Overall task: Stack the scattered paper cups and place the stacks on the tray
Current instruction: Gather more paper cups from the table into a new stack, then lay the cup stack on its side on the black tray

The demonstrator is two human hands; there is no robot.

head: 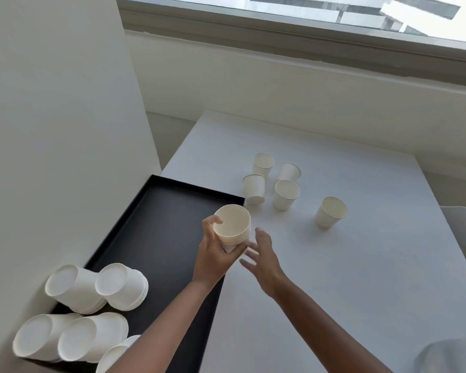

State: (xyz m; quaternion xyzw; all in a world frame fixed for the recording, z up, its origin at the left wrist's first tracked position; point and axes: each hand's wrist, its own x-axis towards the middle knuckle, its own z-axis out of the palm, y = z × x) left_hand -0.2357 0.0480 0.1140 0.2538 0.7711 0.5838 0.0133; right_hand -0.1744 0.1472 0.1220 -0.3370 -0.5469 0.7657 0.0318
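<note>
The left hand (213,258) curls fingers and thumb round a nested stack of paper cups (233,224), mouth up, above the black tray's (156,230) right rim near its far corner. At 4 o'clock from the stack, just beside it, the right hand (264,262) hangs with fingers spread, holding nothing. Five loose cups (285,195) sit on the white table (361,278) at 1 o'clock, and open tabletop runs from them to the right edge. Upturned stacks (97,292) crowd the tray's near end at 7 o'clock.
</note>
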